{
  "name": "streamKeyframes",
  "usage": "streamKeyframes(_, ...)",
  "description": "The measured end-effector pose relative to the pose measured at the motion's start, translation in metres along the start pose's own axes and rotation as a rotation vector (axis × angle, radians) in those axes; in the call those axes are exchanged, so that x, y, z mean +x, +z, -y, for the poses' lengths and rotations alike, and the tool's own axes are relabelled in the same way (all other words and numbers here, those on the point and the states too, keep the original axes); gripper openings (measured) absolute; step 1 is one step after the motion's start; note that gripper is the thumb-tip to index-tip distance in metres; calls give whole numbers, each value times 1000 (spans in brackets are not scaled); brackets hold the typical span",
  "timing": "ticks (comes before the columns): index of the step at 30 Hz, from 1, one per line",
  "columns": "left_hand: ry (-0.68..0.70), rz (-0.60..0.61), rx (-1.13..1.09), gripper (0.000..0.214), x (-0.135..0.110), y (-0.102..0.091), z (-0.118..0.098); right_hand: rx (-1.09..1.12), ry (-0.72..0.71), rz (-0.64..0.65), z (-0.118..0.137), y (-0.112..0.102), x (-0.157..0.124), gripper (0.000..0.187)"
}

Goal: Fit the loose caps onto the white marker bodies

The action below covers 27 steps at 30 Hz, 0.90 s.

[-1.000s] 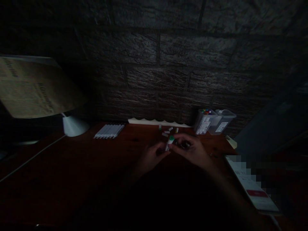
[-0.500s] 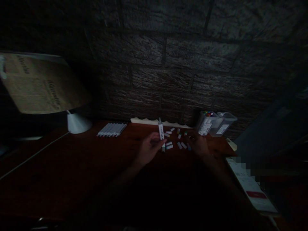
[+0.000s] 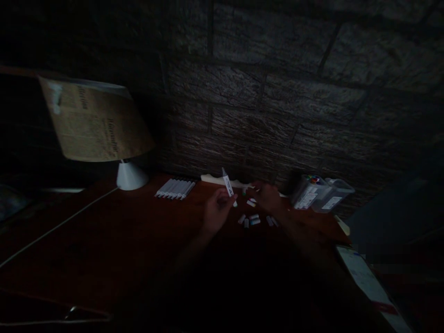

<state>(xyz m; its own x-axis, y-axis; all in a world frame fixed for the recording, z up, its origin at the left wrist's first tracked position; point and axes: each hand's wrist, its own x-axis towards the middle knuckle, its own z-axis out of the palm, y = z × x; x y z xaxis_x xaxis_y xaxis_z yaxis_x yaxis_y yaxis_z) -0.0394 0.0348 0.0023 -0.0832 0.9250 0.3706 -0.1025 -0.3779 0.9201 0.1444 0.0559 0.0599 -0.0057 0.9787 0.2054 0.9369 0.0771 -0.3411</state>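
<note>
My left hand [image 3: 218, 210] is closed round a white marker [image 3: 228, 184], which leans to the left with its grey tip pointing up. Dark print runs along the marker's barrel. To the right, my right hand [image 3: 269, 198] reaches over the far side of some small marker caps [image 3: 255, 221]. Its fingers are dim and blurred, so I cannot make out whether they hold a cap. The caps lie scattered between and in front of my hands, some with coloured ends. Left of my left hand, several white markers [image 3: 175, 188] lie side by side in a slanted row.
A lamp [image 3: 131, 176] with a newspaper-print shade stands at the left, its cord crossing the wooden table [image 3: 104, 240]. Two clear plastic boxes [image 3: 307, 196] stand at the right, one holding coloured markers. A pale wavy strip [image 3: 212, 179] lies along the brick wall. Printed paper [image 3: 366, 275] lies front right.
The view has swung left. My right hand has moved left and away from me over the caps. The marker in my left hand now tilts further to the left.
</note>
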Motion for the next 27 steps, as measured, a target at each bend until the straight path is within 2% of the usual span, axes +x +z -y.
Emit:
streamKeyframes(2,12,-19,-3,29,-1,-1,-2,-47,27,63,21,21,23,31)
streamKeyframes(4,30,-36,2,27,-1,-3,-4,-69,36,103,31,38,36,24)
streamKeyframes(7,60,-44,51,25,-1,-6,-6,-37,-12,112,28,42,37,23)
streamKeyframes(9,81,-30,119,25,-2,-8,-6,27,-76,99,18,25,28,27)
streamKeyframes(12,124,47,235,24,-6,-8,-6,175,-146,58,3,-21,4,31)
streamKeyframes(14,150,100,298,24,-10,-6,-7,536,-209,-50,-2,-55,-14,36)
streamKeyframes(17,173,165,419,26,-15,-2,-9,732,-249,-140,-1,-91,-37,37)
streamKeyframes(20,226,215,502,25,-18,2,-10,685,-277,-85,2,-103,-52,31)
streamKeyframes(24,293,269,513,27,-20,4,-12,640,-295,71,1,-97,-59,30)
streamKeyframes(27,303,303,491,28,-22,4,-13,630,-283,114,-1,-92,-61,31)
